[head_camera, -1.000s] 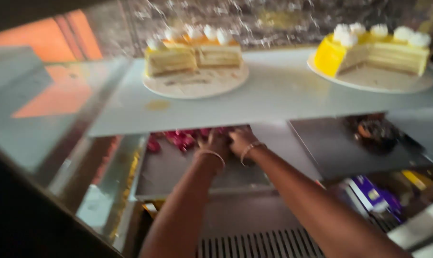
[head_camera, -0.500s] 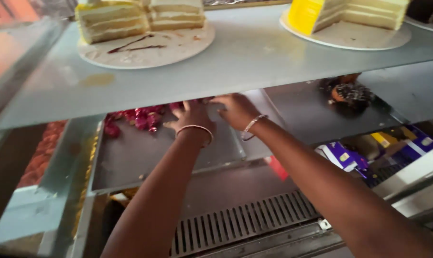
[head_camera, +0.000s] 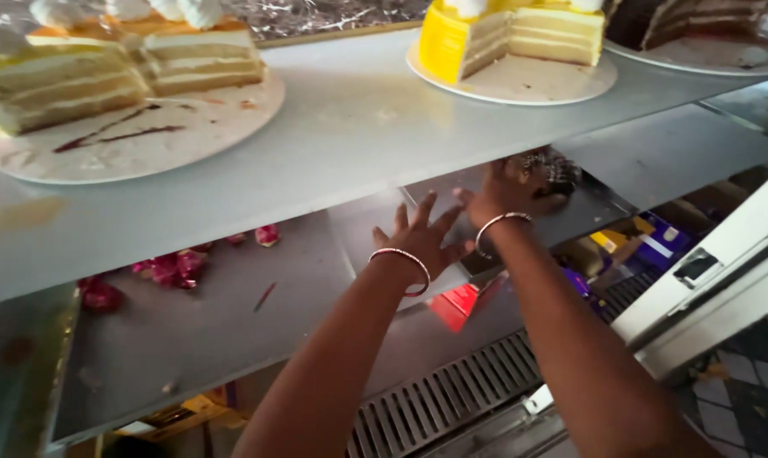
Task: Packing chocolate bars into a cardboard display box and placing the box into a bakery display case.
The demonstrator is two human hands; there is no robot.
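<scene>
I am reaching into a glass display case. My left hand lies flat with fingers spread on the edge of a grey metal tray on the middle shelf. My right hand reaches further in, on another grey tray, touching a dark chocolate pastry; whether it grips it I cannot tell. Both wrists wear thin bangles. Pink wrapped sweets lie on the larger left tray.
The upper shelf carries a sliced layered cake on a white board, a yellow cut cake and a dark cake. Below are purple and yellow packets, a red item, a metal grille and a white door frame.
Both hands have shifted right along the middle shelf, away from the pink sweets. The right hand now reaches the chocolate pastry, and the view has moved closer and rightward.
</scene>
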